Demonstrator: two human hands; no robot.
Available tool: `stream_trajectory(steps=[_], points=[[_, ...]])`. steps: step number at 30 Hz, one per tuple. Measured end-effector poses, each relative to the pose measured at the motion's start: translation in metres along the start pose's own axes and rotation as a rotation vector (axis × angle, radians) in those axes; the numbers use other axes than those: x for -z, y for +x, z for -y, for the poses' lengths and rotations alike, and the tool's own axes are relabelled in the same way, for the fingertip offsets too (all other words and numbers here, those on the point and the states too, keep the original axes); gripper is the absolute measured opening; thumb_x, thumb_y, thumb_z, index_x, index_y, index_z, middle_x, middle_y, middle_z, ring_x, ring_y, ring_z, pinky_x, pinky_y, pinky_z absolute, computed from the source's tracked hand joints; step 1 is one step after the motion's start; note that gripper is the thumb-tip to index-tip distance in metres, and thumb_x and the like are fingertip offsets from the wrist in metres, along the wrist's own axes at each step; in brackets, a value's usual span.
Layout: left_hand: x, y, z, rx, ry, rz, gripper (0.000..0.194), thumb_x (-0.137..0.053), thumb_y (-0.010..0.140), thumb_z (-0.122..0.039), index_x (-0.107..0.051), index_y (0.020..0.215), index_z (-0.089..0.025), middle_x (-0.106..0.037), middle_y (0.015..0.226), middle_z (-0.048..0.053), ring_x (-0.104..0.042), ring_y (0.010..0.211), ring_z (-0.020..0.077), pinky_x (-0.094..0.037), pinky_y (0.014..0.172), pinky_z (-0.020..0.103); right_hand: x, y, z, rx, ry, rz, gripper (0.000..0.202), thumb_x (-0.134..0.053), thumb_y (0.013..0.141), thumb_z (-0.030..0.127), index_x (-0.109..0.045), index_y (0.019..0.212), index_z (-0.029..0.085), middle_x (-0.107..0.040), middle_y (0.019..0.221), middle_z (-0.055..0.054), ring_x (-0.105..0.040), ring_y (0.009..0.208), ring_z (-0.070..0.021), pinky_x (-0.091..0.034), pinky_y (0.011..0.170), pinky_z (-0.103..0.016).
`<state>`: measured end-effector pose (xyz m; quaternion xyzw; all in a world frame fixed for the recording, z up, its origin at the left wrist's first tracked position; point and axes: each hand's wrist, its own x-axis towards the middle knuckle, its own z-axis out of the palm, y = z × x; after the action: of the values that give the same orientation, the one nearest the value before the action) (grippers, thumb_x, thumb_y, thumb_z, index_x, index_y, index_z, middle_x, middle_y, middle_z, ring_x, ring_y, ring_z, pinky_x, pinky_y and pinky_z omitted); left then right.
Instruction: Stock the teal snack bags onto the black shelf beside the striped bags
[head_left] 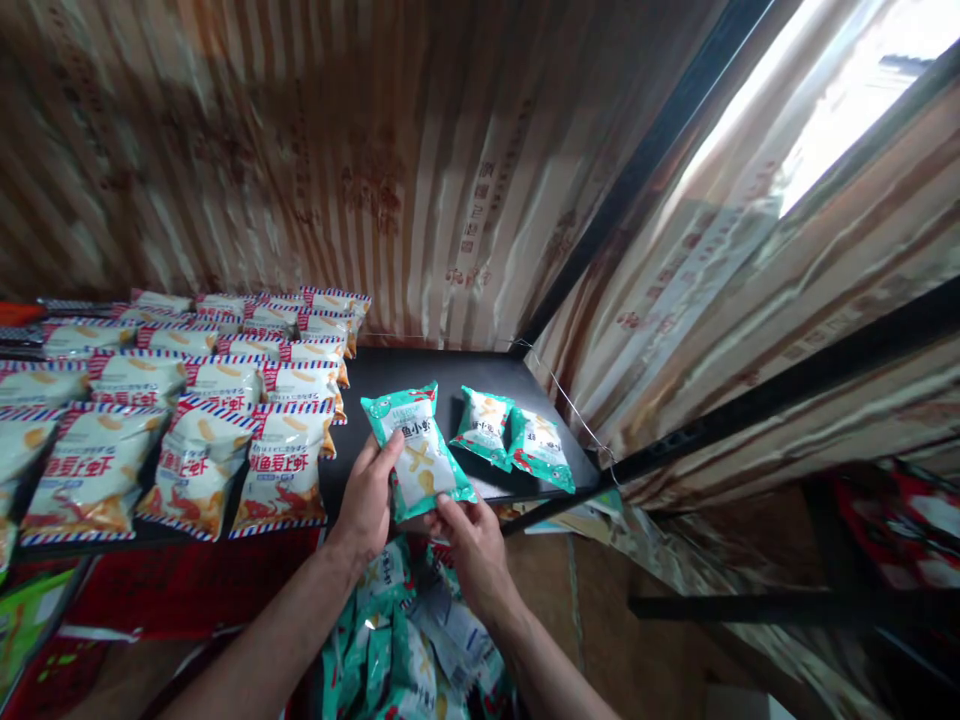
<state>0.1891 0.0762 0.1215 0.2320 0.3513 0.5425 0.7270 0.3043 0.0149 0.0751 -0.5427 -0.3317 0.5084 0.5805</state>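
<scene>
Both hands hold one green and white snack bag in front of the black shelf (375, 374). My left hand (369, 500) grips the left side of the held bag (420, 455), its thumb on the front. My right hand (471, 545) pinches the lower right corner, thumb on top. Just beyond, on the shelf, two similar bags lie side by side, a left one (484, 428) and a right one (540, 448). Below my hands is a heap of green bags (409, 650).
Rows of white bags with striped edges (285, 465) fill the shelf's left part. A patterned curtain (360, 180) hangs behind. Dark metal bars (810, 400) run along the right, and a thin wire (562, 395) crosses the shelf's right end.
</scene>
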Motion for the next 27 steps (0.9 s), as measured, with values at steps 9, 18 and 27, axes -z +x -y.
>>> stream_trajectory(steps=[9,18,27], points=[[0.0,0.002,0.001,0.018,-0.024,-0.047,0.034,-0.071,0.071,-0.038,-0.06,0.096,-0.018,-0.07,0.085,0.002,-0.065,0.072,0.014,-0.05,0.066,0.023,0.003,0.002,0.01,0.003,0.027,-0.06,0.028,-0.067,0.073,0.045,-0.061,0.078,0.017,-0.059,0.059,0.001,-0.052,0.057,-0.0136,-0.042,0.057,-0.025],[-0.008,-0.001,0.001,-0.047,0.063,0.002,0.04,-0.069,0.072,-0.04,-0.059,0.104,-0.019,-0.07,0.092,0.003,-0.067,0.08,0.0175,-0.051,0.073,0.027,0.008,-0.004,0.018,0.137,-0.196,-0.067,0.031,-0.056,0.082,0.045,-0.062,0.069,0.018,-0.057,0.063,-0.001,-0.054,0.06,-0.0142,-0.042,0.058,-0.025],[-0.007,-0.004,-0.001,-0.269,0.348,-0.133,0.05,-0.066,0.075,-0.024,-0.05,0.123,-0.023,-0.062,0.118,0.008,-0.061,0.105,0.0178,-0.047,0.086,0.025,0.013,-0.01,0.027,0.692,-0.57,-0.134,0.03,-0.051,0.086,0.019,-0.067,0.11,0.025,-0.056,0.081,-0.004,-0.055,0.07,-0.0146,-0.047,0.06,-0.024]])
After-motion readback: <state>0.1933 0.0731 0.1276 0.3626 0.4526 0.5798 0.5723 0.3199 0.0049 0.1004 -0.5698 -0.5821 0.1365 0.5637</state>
